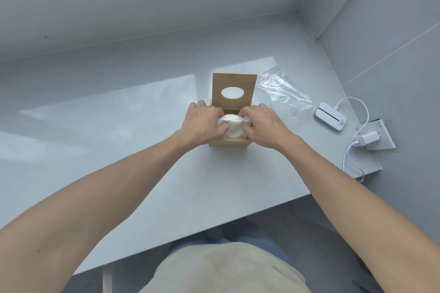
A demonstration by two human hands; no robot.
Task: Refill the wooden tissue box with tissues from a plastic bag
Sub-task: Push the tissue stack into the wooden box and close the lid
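The wooden tissue box stands on the grey table with its lid swung upright; the lid has an oval hole. A bent stack of white tissues sits in the box's open top. My left hand grips the stack's left end and my right hand grips its right end, both pressing it down into the box. The clear plastic zip bag lies flat and looks empty, just right of the box.
A small white device with a cable lies to the right of the bag. A white charger is plugged into a wall socket plate beside it. The table's front edge runs diagonally toward my body; walls close off the back and right.
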